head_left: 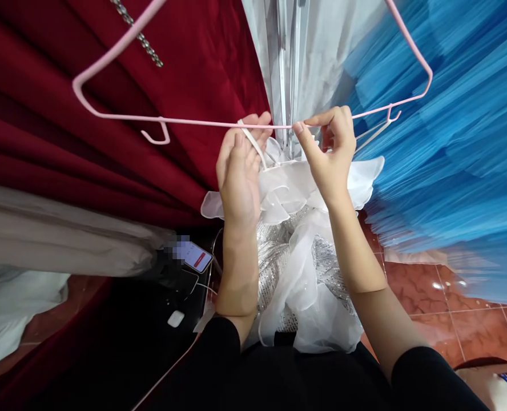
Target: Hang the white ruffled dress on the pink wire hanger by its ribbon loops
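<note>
Fingers of our right hand (pixel 334 154) pinch pink hanger bar (pixel 202 122); our left hand (pixel 240 177), open, touches white strap (pixel 253 142) of ruffled sequined dress (pixel 298 262).

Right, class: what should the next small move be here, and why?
Probably have the left hand guide its white strap toward the left hook, since that hook is bare while the other strap hangs on the right hook.

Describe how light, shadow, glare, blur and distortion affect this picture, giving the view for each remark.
Head view: small white glare spots on the red floor tiles; head view: black surface at lower left sunk in darkness, phone screen glowing, a pixelated patch over its left end; head view: blue tulle soft and streaked, perhaps from wide-lens stretch.
</note>
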Demonstrator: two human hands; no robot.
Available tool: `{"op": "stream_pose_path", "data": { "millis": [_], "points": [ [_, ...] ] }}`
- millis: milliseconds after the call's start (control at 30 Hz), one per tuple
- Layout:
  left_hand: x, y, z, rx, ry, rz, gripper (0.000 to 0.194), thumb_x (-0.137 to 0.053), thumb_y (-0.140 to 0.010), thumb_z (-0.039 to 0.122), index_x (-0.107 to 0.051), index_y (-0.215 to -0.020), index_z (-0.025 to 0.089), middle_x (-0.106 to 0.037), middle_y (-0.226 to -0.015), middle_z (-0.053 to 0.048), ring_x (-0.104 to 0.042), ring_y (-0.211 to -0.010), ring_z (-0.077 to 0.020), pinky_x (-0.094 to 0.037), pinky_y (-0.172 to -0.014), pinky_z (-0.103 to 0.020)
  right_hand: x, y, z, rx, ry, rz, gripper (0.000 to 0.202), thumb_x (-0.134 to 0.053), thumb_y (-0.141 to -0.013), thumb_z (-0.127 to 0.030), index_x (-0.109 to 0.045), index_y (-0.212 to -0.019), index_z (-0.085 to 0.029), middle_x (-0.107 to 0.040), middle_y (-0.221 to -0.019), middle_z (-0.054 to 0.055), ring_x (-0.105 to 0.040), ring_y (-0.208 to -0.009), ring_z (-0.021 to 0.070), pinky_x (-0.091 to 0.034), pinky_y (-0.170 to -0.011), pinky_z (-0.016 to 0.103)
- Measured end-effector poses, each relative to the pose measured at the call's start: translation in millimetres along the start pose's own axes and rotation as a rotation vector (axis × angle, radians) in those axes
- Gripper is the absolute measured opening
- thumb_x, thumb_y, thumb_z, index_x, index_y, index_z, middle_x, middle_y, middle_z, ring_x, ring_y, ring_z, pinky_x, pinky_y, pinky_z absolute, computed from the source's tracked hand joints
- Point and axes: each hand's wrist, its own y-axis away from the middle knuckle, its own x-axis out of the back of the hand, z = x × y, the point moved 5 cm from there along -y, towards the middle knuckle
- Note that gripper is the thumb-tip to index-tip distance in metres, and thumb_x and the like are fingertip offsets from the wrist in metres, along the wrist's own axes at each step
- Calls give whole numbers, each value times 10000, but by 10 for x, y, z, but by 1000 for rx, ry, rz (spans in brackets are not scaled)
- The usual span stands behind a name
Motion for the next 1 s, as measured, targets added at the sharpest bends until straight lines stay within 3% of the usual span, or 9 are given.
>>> {"op": "stream_pose_path", "data": {
  "millis": [100, 233, 333, 433, 467, 567, 667, 833, 1000],
  "points": [
    [-182, -53, -29, -60, 46, 45, 260, -351, -1023, 385, -545, -962, 224, -681, -1101, -77, -633, -1153, -224, -392, -1120, -415, 16, 33, -78, -7, 30, -9, 315, -558, -873, -574, -611, -889, -264, -544, -919, 21, -566, -939, 177, -539, -780, 378],
    [-165, -121, -75, -140, 65, 140, 261, -341, -1026, 370, -501, -868, 240, -627, -877, -26, -674, -956, -198, -459, -1035, -392, 109, 139, -186, 26, 51, 26, 164, -533, -928, -432, -627, -984, -311, -593, -1069, 34, -583, -982, 168, -540, -698, 326],
    [-103, -176, -70, -124, 68, 151, 274, -318, -1033, 313, -493, -838, 236, -608, -823, -23, -672, -898, -184, -481, -996, -381, 391, 259, -54, 31, 41, 349, 124, -507, -940, -328, -600, -1021, -319, -571, -1147, 40, -579, -1054, 178, -535, -727, 341],
    [-67, -208, -51, -116, 106, 138, 298, -309, -1038, 295, -501, -822, 225, -607, -789, -22, -661, -853, -175, -501, -966, -387, 731, 398, 304, -58, -25, 689, 199, -557, -887, -292, -563, -1084, -319, -554, -1122, 23, -587, -972, 169, -500, -707, 340],
    [-63, -210, -54, -116, 117, 138, 305, -304, -1039, 292, -504, -819, 223, -609, -782, -22, -657, -843, -174, -505, -961, -390, 789, 409, 430, -102, -69, 670, 238, -594, -858, -291, -573, -1094, -313, -567, -1106, 18, -587, -936, 156, -482, -679, 315],
    [-66, -199, -91, -117, 102, 161, 300, -305, -1037, 294, -496, -816, 231, -610, -773, -20, -650, -850, -184, -502, -969, -403, 816, 413, 657, -274, -211, 403, 176, -642, -832, -345, -649, -984, -256, -620, -932, 2, -542, -697, 93, -406, -585, 256],
    [-78, -188, -118, -156, 83, 178, 285, -328, -1036, 325, -501, -829, 233, -595, -787, -20, -645, -848, -180, -504, -966, -411, 808, 434, 568, -345, -275, 253, 165, -659, -827, -385, -661, -833, -220, -609, -759, -16, -482, -584, 70, -374, -560, 249],
    [-66, -201, -75, -239, 70, 192, 287, -336, -1040, 292, -516, -830, 212, -563, -774, -19, -628, -789, -148, -531, -915, -388, 965, 221, 372, -231, -339, 365, 163, -670, -786, -367, -703, -891, -248, -640, -777, 0, -474, -576, 87, -318, -517, 256],
    [-26, -216, -87, -214, 60, 190, 260, -381, -1027, 313, -500, -825, 199, -581, -768, -21, -653, -783, -160, -552, -878, -376, 1091, 37, 617, -247, -498, 478, 400, -665, -693, -326, -669, -1089, -269, -679, -1112, 42, -540, -675, 113, -390, -568, 282]
  ]
}}
